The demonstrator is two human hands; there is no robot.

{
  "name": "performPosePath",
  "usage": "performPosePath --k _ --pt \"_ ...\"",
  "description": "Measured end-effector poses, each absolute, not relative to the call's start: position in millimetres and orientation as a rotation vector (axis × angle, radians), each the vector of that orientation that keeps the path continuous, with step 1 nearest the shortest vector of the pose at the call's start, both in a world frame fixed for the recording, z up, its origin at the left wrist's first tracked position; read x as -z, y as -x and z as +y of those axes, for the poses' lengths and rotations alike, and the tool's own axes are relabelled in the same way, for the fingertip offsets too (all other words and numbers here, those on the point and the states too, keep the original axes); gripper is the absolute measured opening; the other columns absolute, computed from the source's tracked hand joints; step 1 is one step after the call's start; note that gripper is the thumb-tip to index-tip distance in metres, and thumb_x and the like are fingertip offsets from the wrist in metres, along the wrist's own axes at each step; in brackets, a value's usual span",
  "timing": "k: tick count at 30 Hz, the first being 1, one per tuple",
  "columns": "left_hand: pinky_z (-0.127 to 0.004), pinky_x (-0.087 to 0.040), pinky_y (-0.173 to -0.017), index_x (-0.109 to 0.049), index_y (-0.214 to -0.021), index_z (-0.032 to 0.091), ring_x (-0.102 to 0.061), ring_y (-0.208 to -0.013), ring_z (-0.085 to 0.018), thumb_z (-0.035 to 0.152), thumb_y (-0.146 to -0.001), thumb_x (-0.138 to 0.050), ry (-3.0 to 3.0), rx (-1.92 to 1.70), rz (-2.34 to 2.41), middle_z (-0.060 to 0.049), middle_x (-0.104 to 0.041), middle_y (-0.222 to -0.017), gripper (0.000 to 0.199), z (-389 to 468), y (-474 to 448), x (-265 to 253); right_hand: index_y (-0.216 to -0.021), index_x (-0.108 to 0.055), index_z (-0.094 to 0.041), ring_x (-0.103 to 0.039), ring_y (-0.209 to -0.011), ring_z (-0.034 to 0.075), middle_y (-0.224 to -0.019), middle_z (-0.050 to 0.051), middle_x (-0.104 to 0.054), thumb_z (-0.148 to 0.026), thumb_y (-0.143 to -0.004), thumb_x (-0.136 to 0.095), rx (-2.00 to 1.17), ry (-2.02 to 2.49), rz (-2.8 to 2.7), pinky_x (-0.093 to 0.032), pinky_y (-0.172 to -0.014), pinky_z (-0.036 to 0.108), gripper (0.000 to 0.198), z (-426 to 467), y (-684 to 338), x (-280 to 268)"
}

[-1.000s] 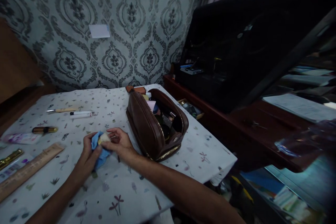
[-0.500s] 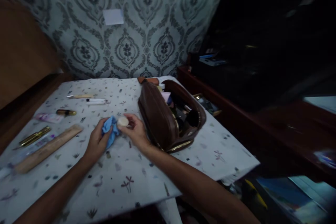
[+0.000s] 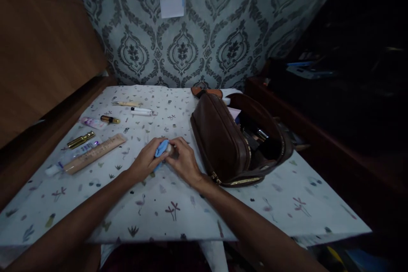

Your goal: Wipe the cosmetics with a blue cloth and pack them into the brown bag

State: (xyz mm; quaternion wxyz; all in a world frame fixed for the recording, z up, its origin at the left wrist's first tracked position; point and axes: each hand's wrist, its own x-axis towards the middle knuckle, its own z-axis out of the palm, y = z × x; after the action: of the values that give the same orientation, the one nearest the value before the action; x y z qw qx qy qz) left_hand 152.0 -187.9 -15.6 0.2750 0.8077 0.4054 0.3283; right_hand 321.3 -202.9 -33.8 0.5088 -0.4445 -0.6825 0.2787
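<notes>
My left hand [image 3: 147, 158] is closed around a crumpled blue cloth [image 3: 161, 148], which presses against a small pale round container [image 3: 168, 149]. The fingers of my right hand [image 3: 185, 159] grip that container from the other side; its exact kind is mostly hidden. Both hands meet above the table, just left of an open brown leather toiletry bag [image 3: 219, 136]. Inside the bag sit several dark and shiny cosmetic items, partly in shadow.
On the left lie a beige tube [image 3: 95, 155], a clear tube [image 3: 84, 148], a gold cylinder [image 3: 80, 140], a dark-and-gold tube [image 3: 110, 119], a pinkish tube [image 3: 93, 123], a white pen-like item [image 3: 142, 111] and a slim brush-like stick [image 3: 126, 103]. The patterned tablecloth [image 3: 197, 221] covers the table.
My hands have come together, so the cloth now rests against the pale container, which was held apart from it. The view has shifted, moving the table scene rightward.
</notes>
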Motion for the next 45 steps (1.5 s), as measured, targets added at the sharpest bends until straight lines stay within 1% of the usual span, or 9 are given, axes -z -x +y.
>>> performPosePath --k 3,6,10,13,17,22,33,41,45 --pt "-0.027 -0.045 -0.071 -0.053 -0.085 0.019 -0.054 -0.073 -0.016 0.052 -0.095 -0.043 -2.036 -0.894 1.166 0.0 -0.056 -0.077 0.036 -184.8 -149.5 11.9 -0.093 -0.066 -0.022 -0.058 -0.089 0.02 -0.093 0.003 -0.064 -0.026 -0.071 -0.074 -0.801 1.013 -1.614 -0.049 -0.081 0.033 0.024 -203.1 -318.6 33.1" --pt "-0.024 -0.041 -0.062 -0.048 -0.077 0.02 -0.047 -0.066 -0.013 0.056 -0.095 -0.042 -1.88 -0.955 1.192 0.003 -0.046 -0.069 0.04 -181.1 -147.6 10.1 -0.092 -0.066 -0.021 -0.061 -0.089 0.019 -0.093 0.002 -0.067 -0.036 -0.065 -0.082 -1.085 0.963 -1.396 -0.05 -0.079 0.032 0.035 -201.4 -313.1 33.4" --pt "-0.025 -0.046 -0.071 -0.056 -0.101 0.019 -0.055 -0.077 -0.015 0.053 -0.097 -0.04 -1.806 -1.021 1.199 0.0 -0.058 -0.085 0.038 -180.7 -146.4 11.6 -0.09 -0.065 -0.02 -0.064 -0.082 0.016 -0.088 0.002 -0.07 -0.047 -0.064 -0.083 -1.522 0.848 -0.901 -0.051 -0.077 0.03 0.041 -198.1 -310.1 32.0" --pt "-0.028 -0.048 -0.083 -0.051 -0.124 0.02 -0.06 -0.092 -0.019 0.051 -0.098 -0.039 -1.881 -1.014 1.211 -0.004 -0.062 -0.103 0.043 -183.8 -146.5 14.2 -0.087 -0.065 -0.02 -0.065 -0.077 0.016 -0.084 0.001 -0.07 -0.05 -0.063 -0.084 -1.661 0.78 -0.663 -0.051 -0.071 0.029 0.043 -196.9 -312.0 29.6" --pt "-0.036 -0.048 -0.093 -0.04 -0.139 0.02 -0.06 -0.106 -0.025 0.05 -0.088 -0.059 -2.09 -0.934 1.219 -0.009 -0.06 -0.12 0.062 -188.7 -148.4 18.2 -0.087 -0.066 -0.021 -0.065 -0.076 0.016 -0.083 0.001 -0.071 -0.051 -0.06 -0.086 -1.672 0.768 -0.592 -0.051 -0.071 0.028 0.045 -198.0 -312.5 28.8" --pt "-0.038 -0.048 -0.097 -0.039 -0.139 0.022 -0.058 -0.117 -0.027 0.046 -0.082 -0.068 -2.237 -0.922 1.273 -0.01 -0.055 -0.132 0.068 -189.2 -149.4 22.7 -0.087 -0.067 -0.02 -0.064 -0.082 0.018 -0.086 0.002 -0.071 -0.06 -0.073 -0.074 -1.639 0.767 -0.837 -0.049 -0.074 0.029 0.043 -203.6 -308.6 27.2" --pt "-0.033 -0.048 -0.09 -0.053 -0.124 0.018 -0.061 -0.103 -0.022 0.039 -0.099 -0.041 -2.31 -0.944 1.138 -0.01 -0.062 -0.113 0.034 -185.6 -145.1 17.7 -0.094 -0.068 -0.02 -0.06 -0.075 0.013 -0.088 0.001 -0.069 -0.041 -0.063 -0.085 -1.541 0.822 -0.838 -0.049 -0.07 0.025 0.041 -200.8 -309.5 32.5" --pt "-0.027 -0.047 -0.074 -0.059 -0.096 0.019 -0.059 -0.079 -0.017 0.039 -0.099 -0.043 -2.308 -0.963 1.089 -0.003 -0.06 -0.087 0.026 -185.4 -142.4 13.0 -0.096 -0.07 -0.019 -0.062 -0.076 0.012 -0.088 0.0 -0.071 -0.037 -0.058 -0.088 -1.589 0.815 -0.826 -0.051 -0.077 0.027 0.046 -195.8 -310.5 39.4" --pt "-0.026 -0.047 -0.075 -0.059 -0.097 0.019 -0.059 -0.08 -0.017 0.038 -0.1 -0.044 -2.276 -1.022 1.081 -0.002 -0.061 -0.088 0.025 -186.9 -144.0 11.3 -0.09 -0.069 -0.022 -0.062 -0.078 0.012 -0.085 -0.003 -0.07 -0.034 -0.054 -0.09 -1.622 0.767 -0.855 -0.05 -0.081 0.027 0.044 -197.8 -309.8 37.7"
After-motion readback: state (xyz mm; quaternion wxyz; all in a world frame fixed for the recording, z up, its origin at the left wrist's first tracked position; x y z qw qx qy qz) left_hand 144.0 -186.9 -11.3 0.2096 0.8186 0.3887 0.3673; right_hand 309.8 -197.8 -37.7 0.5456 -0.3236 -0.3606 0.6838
